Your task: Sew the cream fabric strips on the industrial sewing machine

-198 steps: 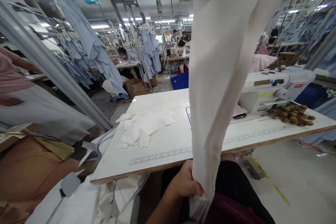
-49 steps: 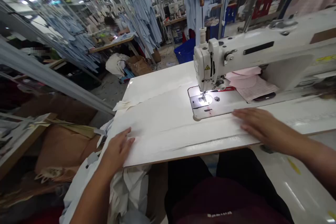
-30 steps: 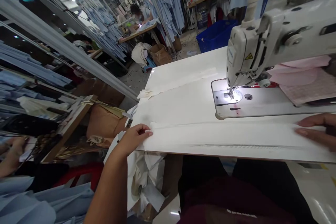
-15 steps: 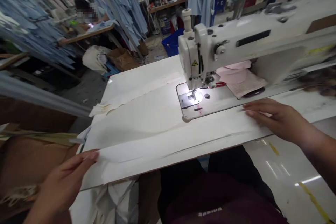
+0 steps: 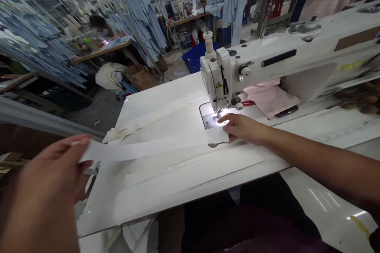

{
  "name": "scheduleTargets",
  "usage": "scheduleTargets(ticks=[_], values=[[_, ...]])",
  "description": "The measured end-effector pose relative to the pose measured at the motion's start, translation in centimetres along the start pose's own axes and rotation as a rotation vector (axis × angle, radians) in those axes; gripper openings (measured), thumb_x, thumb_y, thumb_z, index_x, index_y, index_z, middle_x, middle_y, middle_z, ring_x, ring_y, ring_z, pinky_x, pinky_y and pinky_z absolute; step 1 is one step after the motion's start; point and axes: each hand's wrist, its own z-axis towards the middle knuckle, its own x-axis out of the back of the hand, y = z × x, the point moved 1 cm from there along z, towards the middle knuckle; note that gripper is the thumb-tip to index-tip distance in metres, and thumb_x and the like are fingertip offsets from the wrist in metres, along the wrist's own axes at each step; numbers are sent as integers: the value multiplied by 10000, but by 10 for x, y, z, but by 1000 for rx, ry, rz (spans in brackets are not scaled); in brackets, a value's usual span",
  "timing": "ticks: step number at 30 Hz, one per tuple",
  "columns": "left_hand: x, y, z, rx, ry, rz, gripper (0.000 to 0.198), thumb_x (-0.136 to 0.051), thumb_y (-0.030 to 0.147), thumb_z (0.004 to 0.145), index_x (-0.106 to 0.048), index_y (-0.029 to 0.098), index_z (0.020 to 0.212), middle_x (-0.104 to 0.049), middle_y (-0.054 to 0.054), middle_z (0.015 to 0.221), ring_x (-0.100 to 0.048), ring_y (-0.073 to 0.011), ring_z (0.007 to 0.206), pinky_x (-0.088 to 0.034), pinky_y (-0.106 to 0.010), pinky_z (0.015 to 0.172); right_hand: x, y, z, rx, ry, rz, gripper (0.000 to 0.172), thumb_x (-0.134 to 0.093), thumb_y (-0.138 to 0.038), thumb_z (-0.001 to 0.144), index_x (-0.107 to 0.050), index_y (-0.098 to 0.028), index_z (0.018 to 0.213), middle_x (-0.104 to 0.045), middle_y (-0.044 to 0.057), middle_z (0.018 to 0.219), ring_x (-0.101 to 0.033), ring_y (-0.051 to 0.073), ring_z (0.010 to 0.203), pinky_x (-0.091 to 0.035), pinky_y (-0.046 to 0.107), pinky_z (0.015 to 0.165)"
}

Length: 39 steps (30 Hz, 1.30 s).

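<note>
White strip [image 5: 142,149] held at both ends, its right end by the needle plate [image 5: 210,121].
Left hand [image 5: 56,174], blurred, pinches the left end, apparently raised near the tabletop's [image 5: 148,101] left edge; right hand [image 5: 246,128] closes thumb and fingers on the other end, index finger reaching close under the presser foot [image 5: 219,114]. Slight sag mid-span: probably best to keep light, even tension, no pull that would skew the edge. Square the right end against the plate before letting go; fingertips want to sit well clear of the needle. Farther out, pale cloth [image 5: 154,116] lies just behind the white strip, and pink fabric [image 5: 276,101] sits under the machine arm [image 5: 273,57]; both should stay out of the way.
</note>
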Motion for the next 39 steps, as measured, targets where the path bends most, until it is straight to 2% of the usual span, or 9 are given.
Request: scheduleTargets(ticks=[1, 4, 8, 12, 16, 24, 28, 31, 39], values=[[-13, 17, -2, 43, 66, -77, 429, -467, 623, 739, -619, 309, 988, -596, 68, 562, -594, -181, 577, -448, -289, 396, -1, 1, 1, -10, 1, -18, 325, -497, -196, 820, -521, -218, 1144, -590, -7, 670, -550, 123, 571, -378, 223, 475], [-66, 67, -9, 0, -222, -196, 382, -649, 489, 615, -616, 214, 879, -460, 70, 544, -478, -97, 479, -469, -235, 420, -2, 3, 1, -10, 4, -32, 353, -478, -209, 828, -498, -227, 1180, -607, 0, 681, -552, 132, 586, -344, 218, 447], [-129, 112, -20, -221, -540, -144, 258, -564, 405, 736, -582, 200, 891, -446, 64, 552, -474, -94, 482, -438, -223, 451, -2, 2, -1, 5, 7, -46, 354, -459, -211, 838, -488, -223, 1191, -597, -7, 678, -550, 130, 574, -341, 216, 441], [-162, 137, -32, -384, -714, -46, 173, -487, 333, 820, -560, 220, 929, -522, 51, 590, -521, -110, 528, -428, -237, 501, 1, 3, 1, 37, 8, -34, 325, -428, -220, 871, -477, -212, 1192, -543, -28, 651, -583, 132, 617, -379, 221, 505], [-170, 144, -32, -353, -889, -154, 224, -396, 331, 871, -524, 216, 1015, -645, -7, 788, -599, -134, 645, -478, -256, 545, 3, 8, 3, 92, 1, -27, 341, -391, -358, 915, -462, -201, 1209, -508, -35, 606, -530, 134, 591, -397, 248, 545], [-168, 125, -8, -497, -846, -70, 454, -655, 403, 698, -549, 236, 1106, -608, -66, 1087, -544, -232, 975, -482, -359, 763, 0, 17, 5, 207, 51, -158, 486, -568, -265, 806, -456, -256, 1279, -532, -4, 769, -522, 148, 685, -426, 304, 666], [-173, 125, -7, -582, -899, 59, 211, -618, 419, 731, -618, 226, 817, -596, -27, 804, -513, -226, 885, -450, -343, 723, 2, 16, 4, 194, 59, -144, 443, -532, -277, 828, -466, -236, 1263, -485, -26, 695, -486, 140, 635, -390, 275, 598], [-173, 126, -7, -647, -922, 65, 367, -507, 427, 806, -433, 195, 531, -520, -14, 656, -500, -206, 845, -423, -320, 729, 3, 14, 4, 174, 61, -108, 406, -513, -279, 838, -470, -210, 1235, -431, -52, 627, -451, 127, 592, -351, 253, 557], [-162, 125, -11, -557, -966, 142, 335, -503, 461, 801, -525, 207, 585, -536, 7, 667, -494, -142, 604, -383, -266, 560, 1, 15, 8, 181, 73, -56, 339, -528, -275, 822, -504, -210, 1154, -432, -64, 600, -439, 117, 568, -323, 244, 538]])
